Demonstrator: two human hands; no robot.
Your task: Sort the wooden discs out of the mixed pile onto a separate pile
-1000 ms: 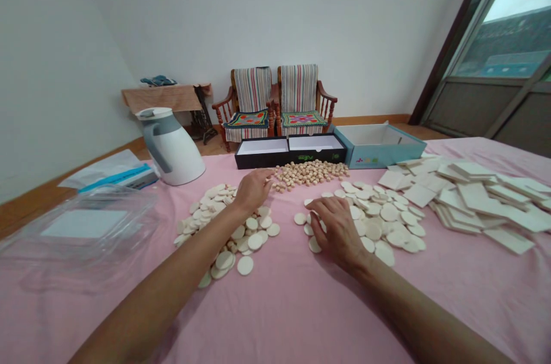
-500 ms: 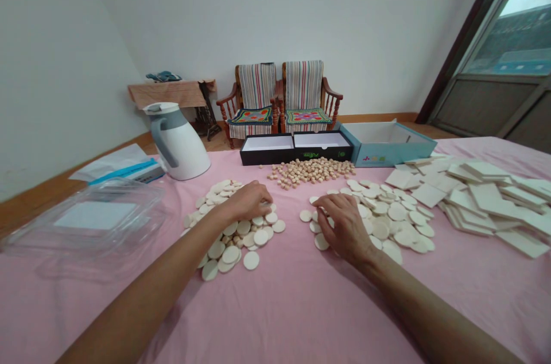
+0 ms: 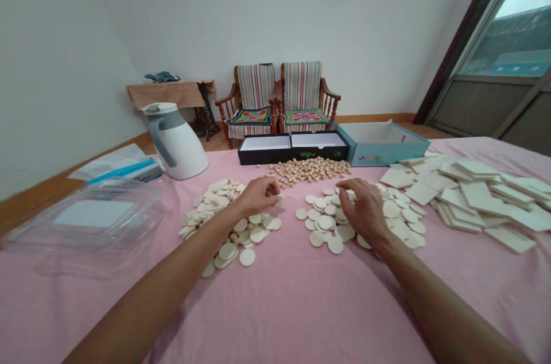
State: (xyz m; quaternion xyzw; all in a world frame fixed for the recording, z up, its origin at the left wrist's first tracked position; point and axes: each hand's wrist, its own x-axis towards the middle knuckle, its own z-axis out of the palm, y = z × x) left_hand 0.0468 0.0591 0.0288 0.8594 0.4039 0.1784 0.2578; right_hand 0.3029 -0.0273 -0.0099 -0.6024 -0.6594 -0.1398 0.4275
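My left hand (image 3: pixel 259 195) is closed in a pinch on one round wooden disc (image 3: pixel 280 201), over the right edge of the left heap of pale discs (image 3: pixel 215 196). Small round wooden beads show among the discs of that heap. My right hand (image 3: pixel 363 206) hovers over or rests on the right heap of discs (image 3: pixel 322 220), its fingers apart and bent downward. Whether its fingertips touch a disc cannot be made out. Beyond both hands lies a spread of wooden beads (image 3: pixel 312 170).
Square wooden tiles (image 3: pixel 477 192) are piled at the right. Behind the beads stand a black two-part box (image 3: pixel 267 157) and a light blue box (image 3: pixel 390 153). A white jug (image 3: pixel 183 148) and clear plastic containers (image 3: pixel 92 220) occupy the left of the pink cloth (image 3: pixel 275 306).
My left hand has lifted slightly to the right and up, with a disc now showing in its fingers. My right hand has shifted right and away from the heap's left edge, uncovering discs.
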